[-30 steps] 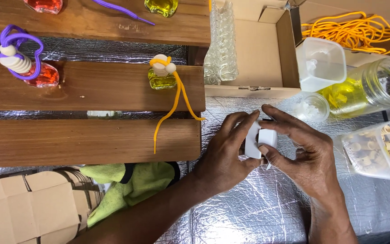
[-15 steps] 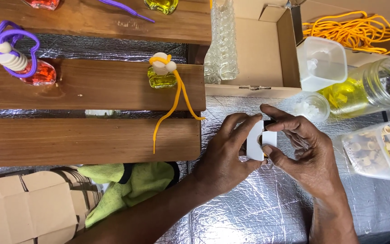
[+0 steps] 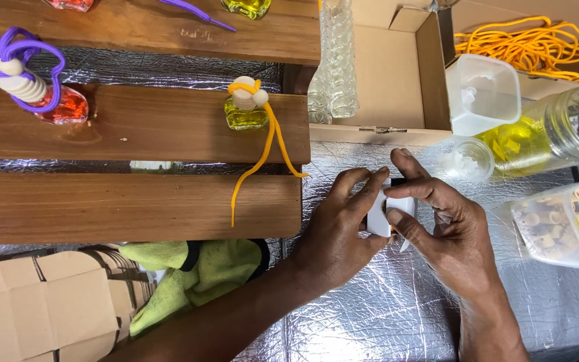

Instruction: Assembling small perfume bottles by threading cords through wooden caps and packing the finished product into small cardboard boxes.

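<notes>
Both my hands meet over the silver foil surface. My left hand and my right hand together pinch a small white box; fingers cover much of it, and a bit of orange shows at its lower edge. To the left, a small yellow bottle with a wooden cap and a long orange cord stands on the middle wooden plank. A red bottle with a purple cord stands further left on the same plank.
An open cardboard box holds clear glass bottles. At right: a white plastic tub, a glass jar of yellow liquid, orange cord, a small clear cup, a container of wooden caps. Green cloth and flat cardboard lie lower left.
The hands have closed tighter around the white box and turned it slightly; they stay in the same place. Nothing else has moved.
</notes>
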